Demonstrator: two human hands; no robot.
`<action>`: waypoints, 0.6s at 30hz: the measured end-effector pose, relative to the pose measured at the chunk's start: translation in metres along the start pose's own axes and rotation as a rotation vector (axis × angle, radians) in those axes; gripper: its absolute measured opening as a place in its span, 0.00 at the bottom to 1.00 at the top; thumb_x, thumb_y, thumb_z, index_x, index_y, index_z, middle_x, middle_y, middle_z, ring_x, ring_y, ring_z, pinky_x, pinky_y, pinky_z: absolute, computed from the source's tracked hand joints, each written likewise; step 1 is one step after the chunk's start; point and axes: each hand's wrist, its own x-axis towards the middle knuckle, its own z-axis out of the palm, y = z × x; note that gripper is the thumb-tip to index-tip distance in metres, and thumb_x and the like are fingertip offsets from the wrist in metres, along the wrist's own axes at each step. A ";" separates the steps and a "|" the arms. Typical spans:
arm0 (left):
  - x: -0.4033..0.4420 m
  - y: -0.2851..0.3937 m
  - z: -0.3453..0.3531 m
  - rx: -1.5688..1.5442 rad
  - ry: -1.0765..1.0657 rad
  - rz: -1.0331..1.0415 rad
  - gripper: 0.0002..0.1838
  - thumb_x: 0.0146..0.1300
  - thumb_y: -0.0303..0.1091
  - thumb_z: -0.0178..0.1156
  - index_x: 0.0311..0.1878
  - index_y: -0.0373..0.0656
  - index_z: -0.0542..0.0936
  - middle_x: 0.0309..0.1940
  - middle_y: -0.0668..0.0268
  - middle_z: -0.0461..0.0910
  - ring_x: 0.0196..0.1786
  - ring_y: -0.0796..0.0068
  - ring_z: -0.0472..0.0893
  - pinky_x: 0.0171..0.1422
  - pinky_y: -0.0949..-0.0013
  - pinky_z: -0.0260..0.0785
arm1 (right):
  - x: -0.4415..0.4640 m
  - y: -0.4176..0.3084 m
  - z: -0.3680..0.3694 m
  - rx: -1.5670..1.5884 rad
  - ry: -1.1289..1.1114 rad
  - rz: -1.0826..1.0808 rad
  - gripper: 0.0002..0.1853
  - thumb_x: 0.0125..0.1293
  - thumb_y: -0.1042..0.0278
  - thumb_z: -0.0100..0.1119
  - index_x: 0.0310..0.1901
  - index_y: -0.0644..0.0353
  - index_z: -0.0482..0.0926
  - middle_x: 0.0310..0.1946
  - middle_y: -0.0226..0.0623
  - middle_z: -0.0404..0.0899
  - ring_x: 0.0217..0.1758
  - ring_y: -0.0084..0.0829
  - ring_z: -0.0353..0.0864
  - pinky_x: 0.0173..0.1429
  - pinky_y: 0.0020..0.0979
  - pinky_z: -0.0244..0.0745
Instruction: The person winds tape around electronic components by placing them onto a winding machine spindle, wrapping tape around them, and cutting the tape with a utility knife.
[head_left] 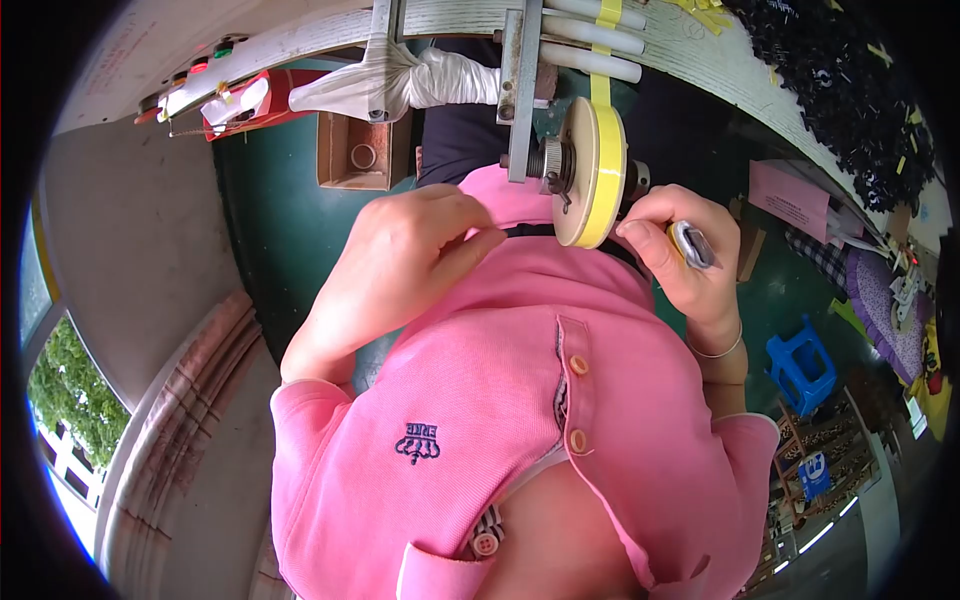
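Note:
A beige disc wheel (570, 200) with yellow tape (607, 165) around its rim hangs on a metal shaft before my waist. The tape runs up from it across several white rods (595, 35). My left hand (405, 245) is left of the wheel, fingers curled in and thumb close to the index finger; whatever may be between them is hidden. Right of the wheel, my right hand (690, 250) is closed around a small object with a yellow side and a grey, shiny end (690, 245), its kind unclear. That hand's thumb and index fingertips are near the wheel's edge.
Metal bars (520, 90) hold the shaft below the table edge (330, 60). White cloth (450, 75) is wrapped around a bar. Push buttons (200, 65) sit at the upper left. A cardboard box (360, 150), a blue stool (800, 365) and a black heap of scraps (850, 100) surround me.

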 end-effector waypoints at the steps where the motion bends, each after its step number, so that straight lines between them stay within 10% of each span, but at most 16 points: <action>1: 0.000 0.003 0.001 -0.080 0.022 0.002 0.07 0.56 0.28 0.66 0.37 0.36 0.81 0.24 0.61 0.77 0.24 0.68 0.75 0.30 0.67 0.66 | 0.000 -0.002 0.000 -0.006 0.009 0.015 0.06 0.60 0.75 0.63 0.28 0.65 0.77 0.21 0.31 0.75 0.21 0.19 0.67 0.26 0.22 0.60; 8: 0.002 0.015 0.008 -0.834 -0.282 0.387 0.14 0.53 0.32 0.69 0.40 0.33 0.83 0.31 0.59 0.81 0.33 0.61 0.79 0.42 0.62 0.71 | 0.004 -0.008 -0.003 -0.039 0.088 -0.050 0.05 0.61 0.76 0.62 0.29 0.66 0.78 0.22 0.31 0.75 0.23 0.19 0.68 0.27 0.21 0.61; 13: 0.001 0.011 -0.004 -0.821 -0.302 0.406 0.13 0.56 0.33 0.67 0.39 0.34 0.83 0.31 0.55 0.80 0.31 0.64 0.79 0.36 0.66 0.71 | 0.005 -0.014 -0.005 -0.040 0.079 -0.008 0.04 0.60 0.77 0.63 0.30 0.67 0.78 0.23 0.32 0.76 0.23 0.19 0.70 0.28 0.21 0.63; 18: -0.009 0.009 -0.026 -0.751 0.521 0.253 0.17 0.61 0.29 0.58 0.17 0.44 0.68 0.17 0.71 0.66 0.20 0.77 0.69 0.25 0.73 0.57 | 0.003 -0.016 -0.005 0.036 0.121 0.068 0.04 0.60 0.77 0.63 0.30 0.67 0.78 0.24 0.32 0.77 0.24 0.18 0.71 0.30 0.20 0.64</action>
